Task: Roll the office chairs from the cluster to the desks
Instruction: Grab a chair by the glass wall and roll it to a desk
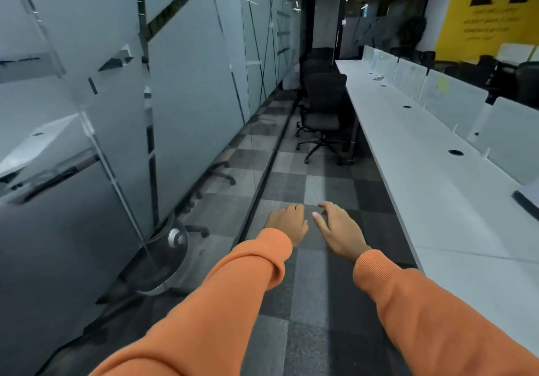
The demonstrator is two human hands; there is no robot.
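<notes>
A: What's around?
B: Frosted glass wall [189,84] on the left, then a checkered carpet [320,186] aisle. A row of black chairs [323,104] stands at the long white table [423,171], which has dividers [455,95] along its far edge.
A: In the way?
B: The nearest chair juts into the aisle.
A: The 2 hands?
B: Left hand [287,224] loosely curled, right hand [339,229] spread. Both are empty, over the carpet, well apart from the chairs.
</notes>
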